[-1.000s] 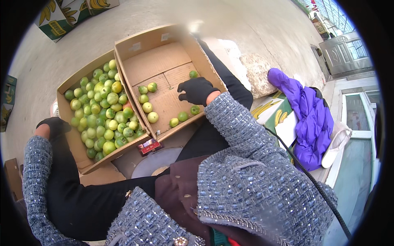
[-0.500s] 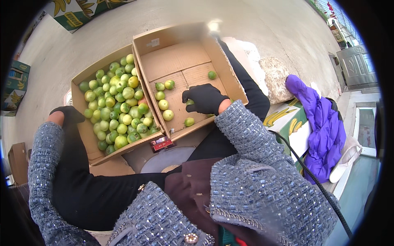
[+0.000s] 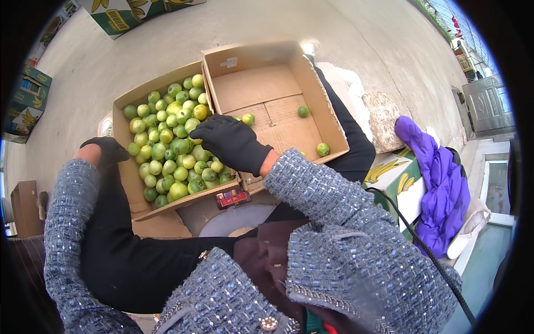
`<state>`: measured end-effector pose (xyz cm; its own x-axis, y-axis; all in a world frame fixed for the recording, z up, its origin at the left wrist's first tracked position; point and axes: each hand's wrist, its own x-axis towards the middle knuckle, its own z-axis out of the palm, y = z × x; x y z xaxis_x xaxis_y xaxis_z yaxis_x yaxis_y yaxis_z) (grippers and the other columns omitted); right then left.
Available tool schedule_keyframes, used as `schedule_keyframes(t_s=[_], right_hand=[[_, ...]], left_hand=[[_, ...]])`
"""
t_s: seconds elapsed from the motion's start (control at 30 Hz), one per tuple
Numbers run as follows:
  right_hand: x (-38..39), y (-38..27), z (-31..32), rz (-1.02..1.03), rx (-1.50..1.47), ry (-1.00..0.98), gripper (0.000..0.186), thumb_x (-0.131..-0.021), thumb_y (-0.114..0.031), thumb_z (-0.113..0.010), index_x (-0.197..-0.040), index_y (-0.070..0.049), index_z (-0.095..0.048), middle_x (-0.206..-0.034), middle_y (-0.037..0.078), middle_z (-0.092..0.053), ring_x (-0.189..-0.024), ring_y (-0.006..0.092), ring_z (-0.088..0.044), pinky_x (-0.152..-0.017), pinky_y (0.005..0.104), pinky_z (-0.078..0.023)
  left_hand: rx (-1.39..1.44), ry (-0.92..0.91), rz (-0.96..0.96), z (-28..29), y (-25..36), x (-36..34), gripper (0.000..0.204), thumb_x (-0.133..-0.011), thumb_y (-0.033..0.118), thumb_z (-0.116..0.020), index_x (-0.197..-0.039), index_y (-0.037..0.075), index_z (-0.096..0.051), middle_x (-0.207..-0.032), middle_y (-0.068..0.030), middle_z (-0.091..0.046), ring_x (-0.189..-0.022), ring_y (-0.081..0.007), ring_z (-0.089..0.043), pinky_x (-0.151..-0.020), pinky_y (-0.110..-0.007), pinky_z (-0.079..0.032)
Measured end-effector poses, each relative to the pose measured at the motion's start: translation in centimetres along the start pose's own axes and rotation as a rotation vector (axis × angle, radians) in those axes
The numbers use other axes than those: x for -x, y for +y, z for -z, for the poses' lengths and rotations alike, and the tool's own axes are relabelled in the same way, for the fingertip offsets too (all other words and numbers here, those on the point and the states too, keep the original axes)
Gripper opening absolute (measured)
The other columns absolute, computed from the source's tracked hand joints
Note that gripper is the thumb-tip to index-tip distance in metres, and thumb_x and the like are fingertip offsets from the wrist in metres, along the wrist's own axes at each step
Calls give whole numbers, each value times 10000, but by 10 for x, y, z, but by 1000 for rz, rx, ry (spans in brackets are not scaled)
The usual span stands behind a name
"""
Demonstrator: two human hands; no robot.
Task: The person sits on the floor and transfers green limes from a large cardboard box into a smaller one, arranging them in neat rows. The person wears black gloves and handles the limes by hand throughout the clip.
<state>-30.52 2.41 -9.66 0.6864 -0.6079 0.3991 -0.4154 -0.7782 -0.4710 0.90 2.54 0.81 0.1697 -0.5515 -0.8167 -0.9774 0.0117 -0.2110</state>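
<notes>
My right hand [image 3: 228, 139], in a black glove, reaches over the tomato-filled left carton [image 3: 150, 207], its fingers curled among the green and yellowish tomatoes [image 3: 169, 150]; whatever they hold is hidden. The right carton [image 3: 256, 83] holds several scattered tomatoes [image 3: 322, 149], some of them behind my hand. My left hand [image 3: 108, 149], also gloved, rests at the left carton's outer rim with its fingers bent over it.
Banana cartons [image 3: 117, 16] stand at the back, another [image 3: 25, 106] at far left. To my right are a banana carton [image 3: 389, 172], purple garment [image 3: 436, 200], pale sack [image 3: 381, 122] and metal door [image 3: 484, 103]. A red packet [image 3: 232, 197] sits below the cartons; a black cord [image 3: 428, 250] crosses my right side.
My right hand has gone from inside the right carton leftward onto the tomatoes in the left carton. The view has shifted slightly, moving the scene rightward. My left hand stays at the rim.
</notes>
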Motion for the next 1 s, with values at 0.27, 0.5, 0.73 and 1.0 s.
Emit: schedule_keyframes(t_s=[0.27,0.5,0.73,1.0], right_hand=[[54,58,93,-420,146,-146,281,-872,-291,-615,-1106,-141,-653,-1062,90,-664,-943,293,-637,-824,404,-503],[78,59,74,-537,221,-1009,430,-767,-444,-675,-1083,-152,-672,-1052,100,-683,-991,292,-645,-849,404,-509],[76,46,34,-418,281,-1040,380,-755,-394,-679,-997,-100,-670,-946,147,-685,-887,321,-668,-768,431,-535],[24,28,78,-335,205,-415,336,-784,-376,-666,-949,-85,-632,-833,126,-678,-798,308,-667,-699,429,-525]], left_hand=[[-63,15,-79,-15,-31,-26,534,-847,504,-493,-1251,179,-623,-1283,-70,-605,-1183,-267,-561,-1030,-361,-405],[-54,9,-12,-4,-11,-15,536,-844,519,-492,-1233,179,-637,-1287,-69,-602,-1192,-263,-556,-1041,-351,-400],[-62,6,0,-3,-16,-14,533,-838,529,-495,-1217,186,-648,-1271,-67,-613,-1181,-266,-562,-1035,-354,-405],[-11,-75,22,11,8,2,549,-828,532,-512,-1216,169,-648,-1269,-78,-614,-1175,-269,-567,-1032,-353,-406]])
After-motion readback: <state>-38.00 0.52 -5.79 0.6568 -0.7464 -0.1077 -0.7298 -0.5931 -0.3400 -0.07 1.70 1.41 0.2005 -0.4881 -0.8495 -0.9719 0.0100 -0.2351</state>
